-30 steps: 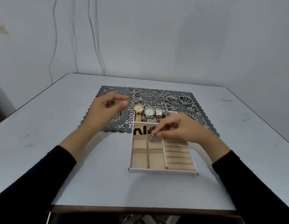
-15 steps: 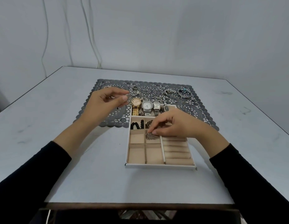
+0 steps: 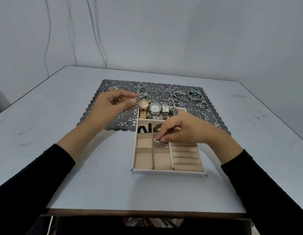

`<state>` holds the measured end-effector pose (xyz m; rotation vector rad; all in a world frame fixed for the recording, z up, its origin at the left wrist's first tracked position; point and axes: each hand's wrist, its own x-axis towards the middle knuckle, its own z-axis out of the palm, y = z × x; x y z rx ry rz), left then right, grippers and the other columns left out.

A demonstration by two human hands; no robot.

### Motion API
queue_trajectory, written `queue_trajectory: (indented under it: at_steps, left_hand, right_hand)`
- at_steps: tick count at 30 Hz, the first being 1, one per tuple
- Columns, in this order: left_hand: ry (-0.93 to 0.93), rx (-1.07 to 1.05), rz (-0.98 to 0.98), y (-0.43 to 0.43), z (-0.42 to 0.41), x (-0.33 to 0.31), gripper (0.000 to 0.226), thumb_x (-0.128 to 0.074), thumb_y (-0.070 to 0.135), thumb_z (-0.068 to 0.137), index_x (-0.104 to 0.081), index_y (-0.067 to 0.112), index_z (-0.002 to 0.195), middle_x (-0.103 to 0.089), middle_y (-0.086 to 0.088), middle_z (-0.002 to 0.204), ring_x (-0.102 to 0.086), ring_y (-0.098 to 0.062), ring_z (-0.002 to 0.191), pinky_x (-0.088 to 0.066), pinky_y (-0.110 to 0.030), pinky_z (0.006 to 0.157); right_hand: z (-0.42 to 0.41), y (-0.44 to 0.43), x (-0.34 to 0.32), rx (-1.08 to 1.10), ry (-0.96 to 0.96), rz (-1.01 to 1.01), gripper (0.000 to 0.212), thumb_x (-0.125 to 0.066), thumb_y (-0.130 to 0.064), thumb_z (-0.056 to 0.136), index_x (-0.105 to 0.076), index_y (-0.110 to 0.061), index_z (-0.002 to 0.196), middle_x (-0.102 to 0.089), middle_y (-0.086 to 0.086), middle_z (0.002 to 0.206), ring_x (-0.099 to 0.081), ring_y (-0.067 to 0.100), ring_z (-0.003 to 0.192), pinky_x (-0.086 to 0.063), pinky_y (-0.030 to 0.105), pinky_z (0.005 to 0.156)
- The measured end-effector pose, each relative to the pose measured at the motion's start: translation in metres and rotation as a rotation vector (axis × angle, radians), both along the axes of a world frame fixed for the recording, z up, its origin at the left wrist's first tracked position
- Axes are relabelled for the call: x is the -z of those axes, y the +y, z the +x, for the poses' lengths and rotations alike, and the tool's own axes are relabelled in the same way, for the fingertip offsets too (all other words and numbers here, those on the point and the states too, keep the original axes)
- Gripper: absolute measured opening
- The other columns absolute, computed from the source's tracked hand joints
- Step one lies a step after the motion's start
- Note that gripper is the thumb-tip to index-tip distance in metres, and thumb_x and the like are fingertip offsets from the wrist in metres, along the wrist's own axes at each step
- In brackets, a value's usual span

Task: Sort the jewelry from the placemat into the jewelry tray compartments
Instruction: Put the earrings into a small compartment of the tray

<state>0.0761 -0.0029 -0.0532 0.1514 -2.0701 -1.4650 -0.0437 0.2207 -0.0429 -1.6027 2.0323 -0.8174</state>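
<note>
Silver fan earring (image 3: 161,143) at frame centre, down in a middle compartment of jewelry tray (image 3: 167,172), pinched by my right hand (image 3: 181,131), my left hand (image 3: 111,106) pinching second fan earring (image 3: 140,101) over placemat (image 3: 113,85), beside gold watch (image 3: 145,105), left of centre

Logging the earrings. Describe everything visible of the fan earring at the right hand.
The fan earring looks like silvery metal: thin ribs spreading from a narrow end. It is low in the tray, in the middle square compartment beside the ring rolls, ribs fanning right. The right hand pinches its narrow end from above. Whether it touches the lining is unclear.
</note>
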Motion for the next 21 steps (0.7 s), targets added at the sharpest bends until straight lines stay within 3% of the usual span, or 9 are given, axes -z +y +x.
queue_trajectory:
  at_steps: [3, 8, 11, 13, 15, 17, 19, 21]
  left_hand:
    - [-0.001, 0.011, -0.003, 0.002, 0.000, 0.000, 0.019, -0.069, 0.002, 0.086, -0.072, 0.010, 0.103, -0.073, 0.001, 0.080, -0.073, -0.009, 0.076, -0.057, -0.019, 0.076]
    - [-0.027, 0.003, -0.037, 0.003, 0.000, 0.000, 0.018, -0.071, 0.006, 0.086, -0.073, 0.016, 0.100, -0.074, 0.010, 0.077, -0.071, -0.006, 0.075, -0.056, -0.018, 0.077]
    - [-0.031, 0.001, -0.044, 0.005, 0.001, -0.002, 0.018, -0.071, 0.007, 0.086, -0.073, 0.018, 0.099, -0.074, 0.012, 0.077, -0.070, -0.003, 0.075, -0.055, -0.016, 0.076]
    - [-0.028, 0.009, -0.040, 0.005, 0.003, -0.002, 0.018, -0.072, 0.007, 0.085, -0.073, 0.018, 0.100, -0.074, 0.011, 0.077, -0.070, -0.003, 0.075, -0.055, -0.016, 0.076]
    - [-0.031, 0.022, -0.034, 0.006, 0.004, -0.003, 0.017, -0.072, 0.008, 0.085, -0.073, 0.017, 0.099, -0.074, 0.010, 0.078, -0.070, -0.004, 0.076, -0.055, -0.016, 0.077]
    - [-0.037, 0.035, -0.044, 0.009, 0.005, -0.005, 0.017, -0.072, 0.008, 0.085, -0.074, 0.020, 0.097, -0.074, 0.011, 0.077, -0.070, -0.002, 0.076, -0.054, -0.015, 0.076]
    - [-0.063, 0.063, -0.037, 0.011, 0.007, -0.006, 0.017, -0.073, 0.011, 0.083, -0.074, 0.022, 0.096, -0.074, 0.009, 0.078, -0.071, -0.005, 0.077, -0.055, -0.017, 0.077]
    - [-0.106, 0.109, -0.015, 0.013, 0.009, -0.007, 0.018, -0.075, 0.021, 0.079, -0.076, 0.026, 0.095, -0.075, 0.003, 0.085, -0.072, -0.014, 0.083, -0.058, -0.032, 0.085]
  right_hand:
    - [-0.001, 0.000, 0.002, -0.014, 0.001, -0.039, 0.015, -0.077, -0.014, 0.080, -0.078, -0.019, 0.094, -0.074, -0.007, 0.090, -0.068, 0.011, 0.081, -0.055, 0.030, 0.075]
    - [0.000, 0.000, 0.006, -0.004, 0.041, -0.097, 0.015, -0.078, -0.013, 0.079, -0.079, -0.019, 0.092, -0.072, -0.004, 0.088, -0.066, 0.013, 0.080, -0.054, 0.030, 0.070]
    - [0.001, 0.006, 0.002, 0.056, -0.135, -0.172, 0.015, -0.077, -0.008, 0.079, -0.077, -0.010, 0.095, -0.073, 0.003, 0.089, -0.068, 0.014, 0.081, -0.054, 0.026, 0.075]
    - [0.003, 0.013, -0.002, 0.153, -0.245, -0.285, 0.017, -0.073, -0.004, 0.081, -0.074, -0.005, 0.098, -0.073, 0.004, 0.087, -0.069, 0.013, 0.081, -0.055, 0.023, 0.076]
    - [-0.001, 0.020, -0.001, 0.315, -0.324, -0.414, 0.018, -0.069, -0.001, 0.084, -0.072, -0.002, 0.102, -0.073, -0.002, 0.078, -0.066, 0.005, 0.067, -0.052, 0.016, 0.063]
    - [-0.010, 0.027, 0.007, 0.521, -0.260, -0.502, 0.016, -0.066, -0.006, 0.088, -0.071, -0.009, 0.103, -0.072, -0.006, 0.080, -0.062, 0.002, 0.061, -0.050, 0.021, 0.056]
    - [-0.025, 0.035, 0.023, 0.712, -0.043, -0.497, 0.018, -0.064, -0.013, 0.089, -0.070, -0.018, 0.106, -0.071, -0.006, 0.096, -0.066, 0.006, 0.083, -0.055, 0.030, 0.077]
    - [-0.032, 0.043, 0.034, 0.783, 0.121, -0.421, 0.023, -0.062, -0.016, 0.091, -0.068, -0.019, 0.113, -0.069, -0.007, 0.108, -0.063, 0.009, 0.100, -0.051, 0.032, 0.094]
